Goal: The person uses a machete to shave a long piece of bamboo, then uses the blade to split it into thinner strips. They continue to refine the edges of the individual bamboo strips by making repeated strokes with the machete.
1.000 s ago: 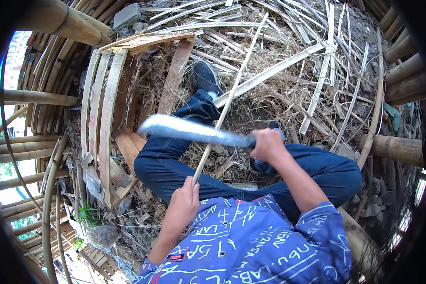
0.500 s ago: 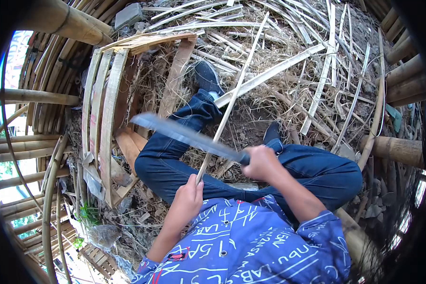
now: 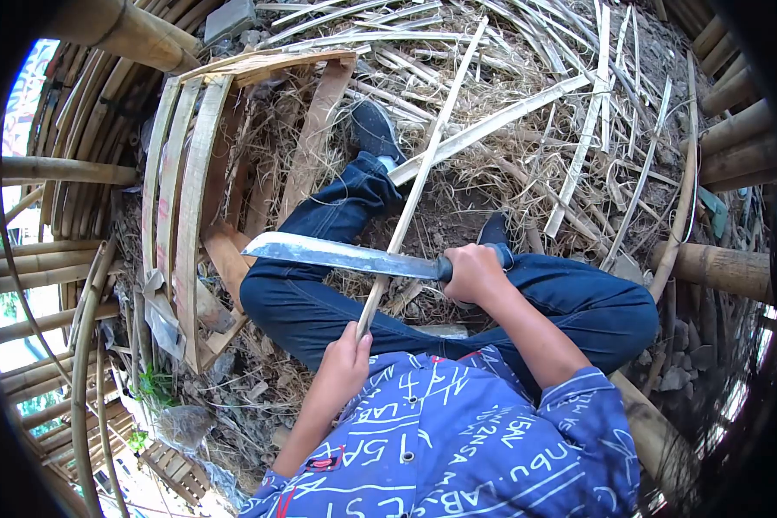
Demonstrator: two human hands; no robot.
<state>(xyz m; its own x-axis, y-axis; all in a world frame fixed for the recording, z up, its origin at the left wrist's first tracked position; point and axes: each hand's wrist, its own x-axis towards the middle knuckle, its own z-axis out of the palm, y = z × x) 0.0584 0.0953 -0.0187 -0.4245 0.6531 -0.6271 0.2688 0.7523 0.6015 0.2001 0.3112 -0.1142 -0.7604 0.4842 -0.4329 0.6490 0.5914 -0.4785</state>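
My left hand is closed around the near end of a long, pale bamboo strip, which slants away from me to the upper right. In my right hand is the dark handle of a machete. Its broad grey blade points left and lies across the strip, a short way beyond my left hand. The blade appears to touch the strip, and its tip reaches over my bent left leg. Where the handle sits in my palm is hidden by my fingers.
A slatted wooden crate lies on its side at the left. Several split bamboo strips and curled shavings cover the ground ahead. Bamboo poles stand along the left, and a thick pole juts in from the right.
The machete was blurred in motion and tilted, its tip raised higher; now its blade lies flatter and sharp across the strip. My left hand keeps its hold on the strip.
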